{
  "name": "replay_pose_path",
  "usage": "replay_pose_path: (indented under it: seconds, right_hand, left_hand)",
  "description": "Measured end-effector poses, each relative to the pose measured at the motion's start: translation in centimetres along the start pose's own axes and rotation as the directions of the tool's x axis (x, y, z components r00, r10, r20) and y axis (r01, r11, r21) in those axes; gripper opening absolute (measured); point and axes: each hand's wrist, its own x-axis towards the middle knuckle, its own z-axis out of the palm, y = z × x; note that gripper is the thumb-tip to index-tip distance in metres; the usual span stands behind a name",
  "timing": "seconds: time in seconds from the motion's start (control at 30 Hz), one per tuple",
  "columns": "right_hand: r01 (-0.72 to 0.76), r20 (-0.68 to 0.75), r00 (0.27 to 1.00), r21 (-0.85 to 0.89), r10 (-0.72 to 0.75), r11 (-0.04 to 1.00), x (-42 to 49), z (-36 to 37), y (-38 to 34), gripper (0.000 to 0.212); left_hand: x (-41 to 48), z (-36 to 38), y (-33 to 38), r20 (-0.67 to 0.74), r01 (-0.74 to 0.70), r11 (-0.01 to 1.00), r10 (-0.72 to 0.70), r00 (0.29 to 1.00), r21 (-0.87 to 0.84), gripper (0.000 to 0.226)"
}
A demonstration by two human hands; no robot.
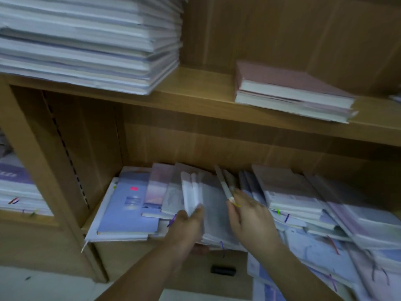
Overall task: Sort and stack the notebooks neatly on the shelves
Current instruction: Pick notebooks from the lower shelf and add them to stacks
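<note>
A jumble of pale blue, lilac and grey notebooks point(288, 192) fills the lower wooden shelf, leaning and overlapping. My left hand point(188, 227) grips the front edge of a small bundle of grey notebooks point(208, 196), thumb on top. My right hand point(249, 216) reaches in beside it and touches a thin tilted notebook point(224, 183) with its fingers; how they close on it is blurred. A flat blue notebook point(128, 209) lies at the shelf's left end.
On the upper shelf point(195, 92) sit a tall white stack point(86, 40) at left and a short pink-covered stack point(290, 92) at right. Another stack point(19, 192) shows in the left compartment. A dark handle point(223, 270) is on the panel below.
</note>
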Motion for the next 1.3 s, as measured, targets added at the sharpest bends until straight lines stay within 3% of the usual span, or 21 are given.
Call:
replay_pose_path:
  seconds: [0.07,0.13,0.2,0.27,0.3,0.37,0.47,0.6,0.67,0.73,0.8,0.83,0.9,0.97,1.03,1.07,1.13,1.2,1.3]
  right_hand:
    - [0.094,0.001,0.996,0.013,-0.094,0.995,-0.6,-0.6,-1.2,0.034]
    - [0.222,0.099,0.969,0.067,-0.228,0.973,-2.0,-0.4,-2.6,0.029]
    - [0.218,0.151,0.954,0.247,-0.260,0.944,-2.7,-0.2,-2.7,0.024]
    - [-0.009,0.206,0.972,0.505,-0.110,0.863,-2.6,-1.1,-1.6,0.019]
    - [-0.119,0.217,0.976,0.553,-0.005,0.825,-2.7,-1.5,-0.5,0.022]
    - [-0.177,0.140,0.982,0.469,0.125,0.865,-2.8,-1.7,1.6,0.020]
    - [-0.138,0.188,0.977,0.181,0.103,0.974,-3.4,-0.5,2.9,0.021]
    - [-0.188,0.233,0.965,0.286,0.122,0.940,-4.1,0.4,3.2,0.029]
    - [-0.186,0.248,0.965,0.400,0.089,0.897,-4.5,0.1,2.9,0.026]
    - [-0.295,0.301,0.942,0.537,0.147,0.790,-4.3,-1.2,2.0,0.026]
    - [-0.446,0.320,0.895,0.615,0.311,0.650,-3.5,-2.9,1.4,0.019]
    - [-0.532,0.349,0.845,0.621,0.405,0.576,-3.0,-4.0,1.2,0.014]
    - [-0.711,0.521,0.695,0.602,0.496,0.364,-2.3,-6.0,0.9,0.032]
    - [-0.833,0.726,0.537,0.538,0.429,0.132,-2.2,-7.8,0.0,0.047]
    - [-0.889,0.874,0.426,0.452,0.235,-0.069,-2.8,-9.0,-1.8,0.040]
    - [-0.879,0.898,0.413,0.436,0.151,-0.190,-3.0,-9.5,-2.8,0.035]
    - [-0.792,0.855,0.509,0.509,0.097,-0.338,-3.5,-10.9,-4.6,0.033]
    - [-0.708,0.774,0.622,0.620,0.118,-0.338,-4.0,-13.1,-6.3,0.041]
    - [-0.652,0.685,0.702,0.728,0.192,-0.213,-6.3,-16.3,-7.5,0.076]
  left_hand:
    - [1.4,0.1,0.0,0.150,0.134,0.973,-0.106,0.983,-0.189,0.117]
    - [2.7,-0.1,-0.7,0.225,0.201,0.934,-0.137,0.965,-0.294,0.131]
    - [2.6,-0.6,-1.0,0.216,0.186,0.958,-0.139,0.966,-0.217,0.126]
    - [1.7,-0.5,-0.8,0.146,0.123,0.990,-0.113,0.983,-0.063,0.116]
    - [1.2,-0.2,-0.6,0.088,0.093,0.996,-0.094,0.992,0.014,0.110]
    - [1.0,0.6,-0.7,-0.033,0.053,0.994,-0.050,0.998,0.096,0.099]
    - [0.2,2.1,-0.2,-0.106,0.016,0.996,-0.006,0.994,0.088,0.095]
    - [0.4,2.9,-0.1,-0.150,-0.004,0.999,0.010,0.989,0.041,0.115]
    - [0.1,2.8,-0.2,-0.125,-0.008,1.000,0.005,0.992,-0.029,0.098]
    - [-0.6,2.2,0.2,-0.108,-0.004,0.994,-0.008,0.994,-0.106,0.077]
    - [-1.1,1.4,0.7,-0.079,-0.007,0.988,-0.006,0.997,-0.156,0.074]
    - [-1.7,0.8,1.1,-0.064,0.001,0.986,-0.012,0.998,-0.168,0.074]
    - [-3.2,-0.6,1.4,-0.037,0.017,0.982,-0.025,0.999,-0.189,0.075]
    - [-5.6,-2.0,1.6,-0.026,0.018,0.977,-0.023,0.999,-0.211,0.076]
    - [-8.3,-3.3,1.6,-0.010,-0.021,0.968,0.019,1.000,-0.248,0.072]
    - [-9.5,-4.0,1.6,0.001,-0.031,0.964,0.033,0.999,-0.264,0.071]
    - [-12.6,-5.0,1.8,0.049,-0.034,0.961,0.049,0.998,-0.275,0.075]
    - [-15.9,-5.8,2.1,0.080,-0.052,0.962,0.077,0.994,-0.269,0.075]
    - [-20.9,-6.3,2.5,0.127,-0.148,0.968,0.176,0.976,-0.204,0.071]
